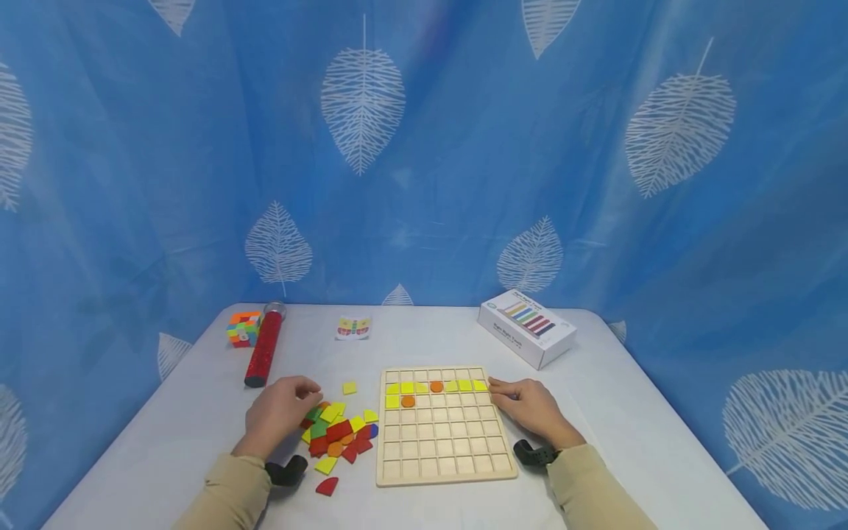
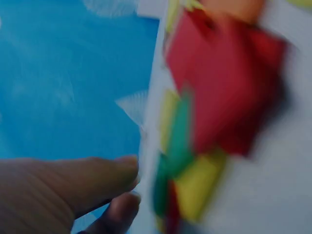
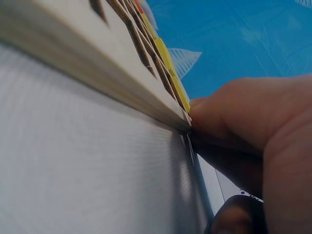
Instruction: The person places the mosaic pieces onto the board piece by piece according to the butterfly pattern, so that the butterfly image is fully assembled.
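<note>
My left hand (image 1: 281,412) hovers at the left side of a heap of coloured flat shape pieces (image 1: 339,430), thumb and fingers loosely bent. No piece shows between its fingertips (image 2: 127,168) in the left wrist view, where the red, green and yellow pieces (image 2: 224,92) are blurred. A wooden grid board (image 1: 437,447) lies right of the heap. Yellow pieces (image 1: 407,387) and orange discs (image 1: 408,401) fill cells in its second and third rows. Against the board's upper right edge rest the fingertips of my right hand (image 1: 533,405), beside a yellow piece (image 3: 180,95).
Behind the heap lie a loose yellow square (image 1: 349,387) and a small card with a butterfly pattern (image 1: 353,328). A red glittery tube (image 1: 265,350) and a puzzle cube (image 1: 244,329) are at the back left. A white box (image 1: 527,327) stands at the back right.
</note>
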